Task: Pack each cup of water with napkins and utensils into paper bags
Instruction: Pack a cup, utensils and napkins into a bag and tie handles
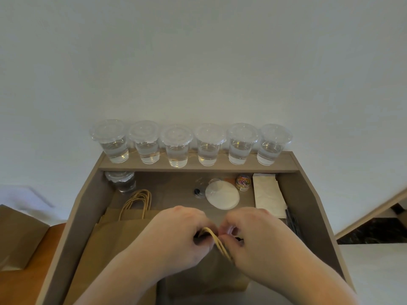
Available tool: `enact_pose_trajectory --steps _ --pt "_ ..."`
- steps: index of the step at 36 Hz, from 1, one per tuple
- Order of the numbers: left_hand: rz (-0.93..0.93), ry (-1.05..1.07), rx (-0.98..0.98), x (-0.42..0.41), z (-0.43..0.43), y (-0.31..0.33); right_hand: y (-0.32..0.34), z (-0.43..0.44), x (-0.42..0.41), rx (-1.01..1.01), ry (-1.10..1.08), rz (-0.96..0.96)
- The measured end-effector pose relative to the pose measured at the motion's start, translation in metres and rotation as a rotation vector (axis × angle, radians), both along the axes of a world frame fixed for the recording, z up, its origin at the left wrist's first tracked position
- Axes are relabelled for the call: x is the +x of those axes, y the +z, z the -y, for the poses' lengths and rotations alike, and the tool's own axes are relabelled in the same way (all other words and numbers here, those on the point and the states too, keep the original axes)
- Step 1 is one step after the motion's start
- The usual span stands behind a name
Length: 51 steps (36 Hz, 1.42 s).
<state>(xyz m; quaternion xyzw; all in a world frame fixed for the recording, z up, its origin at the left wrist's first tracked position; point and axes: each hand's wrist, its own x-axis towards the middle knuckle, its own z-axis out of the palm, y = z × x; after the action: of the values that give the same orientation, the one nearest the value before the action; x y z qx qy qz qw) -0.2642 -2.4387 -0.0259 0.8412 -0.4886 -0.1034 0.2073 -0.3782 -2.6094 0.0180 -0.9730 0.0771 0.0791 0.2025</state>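
Where the two hands meet over the near middle of the grey-brown tabletop (171, 183), the left hand (176, 236) and the right hand (255, 238) are together, fingers curled. Both pinch the tan twisted-paper handles (217, 241) of an upright brown paper bag (209, 276). That bag stands at the near edge, directly below the hands. Whether anything else sits between the right fingertips cannot be told.

Six clear plastic cups of water (177, 150), each with a clear lid, stand in a row on the raised back ledge (286, 167). A seventh lidded cup (120, 181) stands below the ledge at far left. A stack of flat brown paper bags (114, 234) lies at left, handles pointing away from the person.

A stack of white paper napkins (267, 194) lies at far right, with black utensils (294, 225) just nearer along the right wall. A round white lid (222, 198) and a small jar of coloured paper clips (243, 182) sit between cup and napkins. Another brown bag (19, 234) stands off the tabletop to the left.
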Motion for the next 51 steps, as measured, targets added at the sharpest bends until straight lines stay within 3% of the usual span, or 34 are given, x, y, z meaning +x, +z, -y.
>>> enact_pose_trajectory --steps 25,31,37,45,51 --pt "0.043 0.029 0.015 0.004 0.003 -0.005 -0.013 0.004 0.014 -0.104 -0.056 -0.126" --pt "0.067 0.033 0.058 0.004 -0.012 -0.008 -0.019 0.008 0.02 -0.037 -0.051 -0.135" --pt "-0.024 0.096 0.033 0.012 -0.016 -0.011 -0.021 0.014 0.029 0.08 -0.03 -0.099" --pt "-0.216 0.278 -0.209 0.029 -0.031 -0.027 -0.027 0.058 -0.003 0.432 -0.096 0.17" --pt "-0.421 0.425 -0.359 0.028 -0.036 -0.051 -0.063 0.053 -0.014 0.258 -0.114 0.298"
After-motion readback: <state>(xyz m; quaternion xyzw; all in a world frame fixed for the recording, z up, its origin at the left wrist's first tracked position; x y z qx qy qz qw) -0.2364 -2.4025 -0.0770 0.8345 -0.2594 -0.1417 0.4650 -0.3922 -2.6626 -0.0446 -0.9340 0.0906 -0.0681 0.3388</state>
